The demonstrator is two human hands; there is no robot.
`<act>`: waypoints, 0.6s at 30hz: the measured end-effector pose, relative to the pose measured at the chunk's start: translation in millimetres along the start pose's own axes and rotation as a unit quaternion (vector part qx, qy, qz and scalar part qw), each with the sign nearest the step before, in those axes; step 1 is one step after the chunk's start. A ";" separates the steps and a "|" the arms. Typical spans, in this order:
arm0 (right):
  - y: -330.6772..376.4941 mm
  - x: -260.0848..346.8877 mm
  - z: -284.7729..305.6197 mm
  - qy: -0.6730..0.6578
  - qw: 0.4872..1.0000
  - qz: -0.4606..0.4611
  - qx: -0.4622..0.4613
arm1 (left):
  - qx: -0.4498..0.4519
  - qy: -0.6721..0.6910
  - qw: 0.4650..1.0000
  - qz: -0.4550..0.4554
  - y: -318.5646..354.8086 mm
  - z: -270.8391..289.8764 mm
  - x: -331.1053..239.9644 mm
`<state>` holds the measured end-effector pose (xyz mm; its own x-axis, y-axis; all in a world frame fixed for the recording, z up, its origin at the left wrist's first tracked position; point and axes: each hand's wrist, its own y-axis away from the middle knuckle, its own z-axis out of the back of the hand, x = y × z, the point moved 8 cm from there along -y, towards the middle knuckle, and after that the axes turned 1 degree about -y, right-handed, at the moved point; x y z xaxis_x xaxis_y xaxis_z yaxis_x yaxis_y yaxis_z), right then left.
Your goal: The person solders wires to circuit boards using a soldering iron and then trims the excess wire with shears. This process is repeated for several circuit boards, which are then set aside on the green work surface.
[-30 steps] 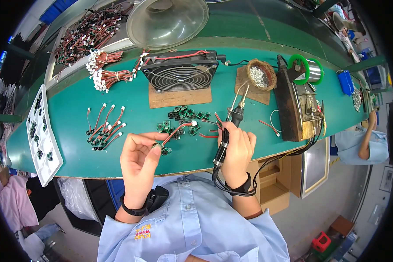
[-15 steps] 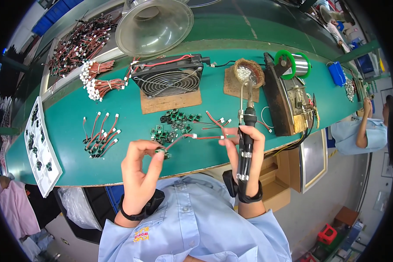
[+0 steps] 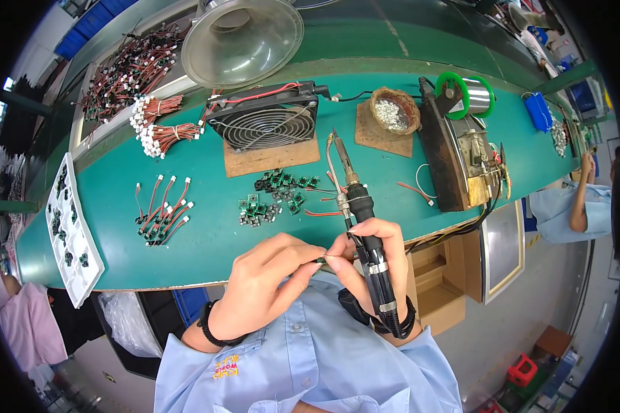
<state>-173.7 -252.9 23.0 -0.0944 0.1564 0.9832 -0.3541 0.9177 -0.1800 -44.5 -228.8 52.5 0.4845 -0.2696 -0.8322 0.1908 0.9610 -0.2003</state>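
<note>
My left hand (image 3: 272, 279) is closed in a pinch at the table's front edge, holding a small green circuit board (image 3: 319, 260) mostly covered by the fingertips. Wrapped round a black soldering iron (image 3: 362, 206), my right hand (image 3: 382, 255) has its thumb and forefinger meeting the left fingertips at the board. The iron's tip points up and away, over the table. Beyond my hands lies a heap of loose green boards (image 3: 277, 182), with a few red-and-white wires (image 3: 324, 213) beside it. Several boards with wires attached (image 3: 164, 220) lie to the left.
A black fan (image 3: 265, 124) stands behind the boards, under a clear funnel-shaped hood (image 3: 244, 45). Right of it are a bowl of solder bits (image 3: 395, 113), a solder spool (image 3: 468, 96) and the iron's station (image 3: 444, 155). A white tray (image 3: 76, 255) stands at far left; bundled wires (image 3: 169, 138) lie behind.
My hands have come together at the front edge, the left moving right with the board. The iron has swung away from the solder bowl, its tip now further left.
</note>
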 end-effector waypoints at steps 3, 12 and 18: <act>3.7 0.3 2.8 -0.016 1.000 -0.005 -0.013 | -0.016 0.039 0.999 0.013 2.9 4.2 5.9; 1.0 5.3 -3.6 -0.034 0.999 -0.007 0.004 | -0.046 0.457 0.872 0.171 10.7 -7.5 40.7; -1.1 12.5 -14.7 -0.047 0.998 0.008 0.027 | -0.009 0.567 0.791 0.229 13.3 -18.9 48.1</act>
<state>-160.8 -246.6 36.0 -0.1865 0.1334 0.9734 -0.4016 0.8938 -0.1994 -34.8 -227.8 0.0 -0.5800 0.3257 -0.7467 0.1994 0.9455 0.2576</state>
